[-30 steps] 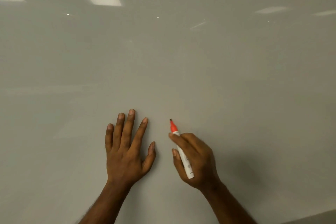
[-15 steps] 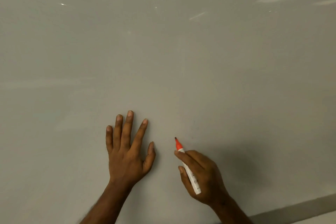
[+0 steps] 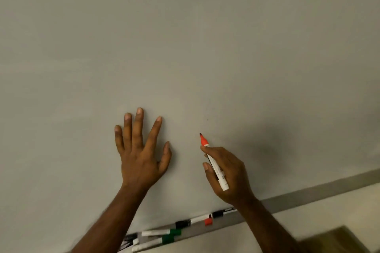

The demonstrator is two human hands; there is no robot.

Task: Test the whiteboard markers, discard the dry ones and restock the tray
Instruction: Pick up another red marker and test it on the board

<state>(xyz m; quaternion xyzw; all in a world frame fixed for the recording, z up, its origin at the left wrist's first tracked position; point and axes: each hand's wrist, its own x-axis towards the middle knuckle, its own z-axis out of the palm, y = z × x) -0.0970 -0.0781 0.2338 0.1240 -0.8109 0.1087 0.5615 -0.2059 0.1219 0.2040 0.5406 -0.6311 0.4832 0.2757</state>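
Red marker [image 3: 217, 168], judged light and rigid, is pinched mid-barrel by the right grip [image 3: 232, 176]; left grip [image 3: 141, 156] is pressed open against whiteboard [image 3: 185, 47].

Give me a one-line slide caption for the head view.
Left hand flat on the whiteboard, right hand holding an uncapped red marker, other markers lying in the tray below.

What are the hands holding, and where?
The right hand grips an uncapped red-tipped white plastic marker around the middle of its barrel. The left hand holds nothing; it rests flat on the grey whiteboard.
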